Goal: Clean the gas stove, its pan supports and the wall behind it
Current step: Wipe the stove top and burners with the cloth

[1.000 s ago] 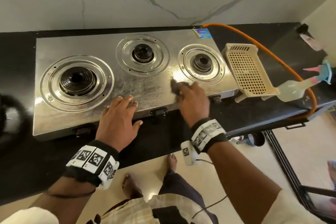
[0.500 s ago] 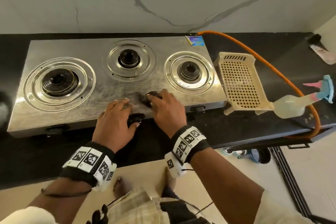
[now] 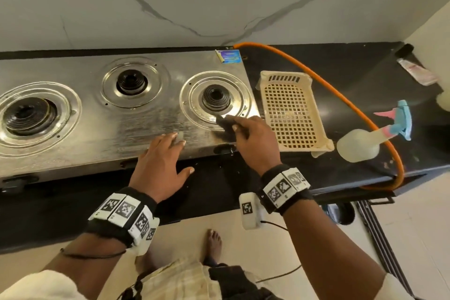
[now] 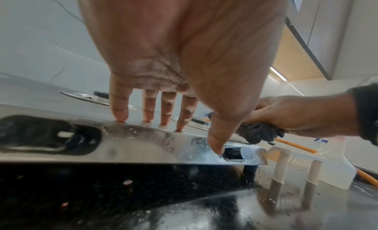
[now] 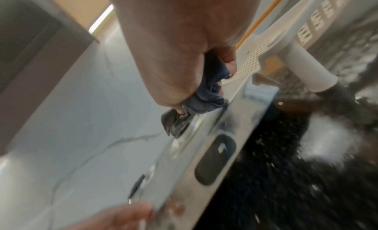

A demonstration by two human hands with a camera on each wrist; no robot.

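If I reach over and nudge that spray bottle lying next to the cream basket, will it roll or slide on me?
The spray bottle lies on its side on the black counter, so its rounded body would probably roll a little, though the trigger head should stop it soon. It looks like thin translucent plastic, likely light. The left wrist view shows droplets on the counter, so it may slide easily.

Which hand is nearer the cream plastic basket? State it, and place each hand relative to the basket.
Right. The right hand, gripping a dark cloth on the stove, sits just left of the cream basket. The left hand rests on the stove's front edge, farther left.
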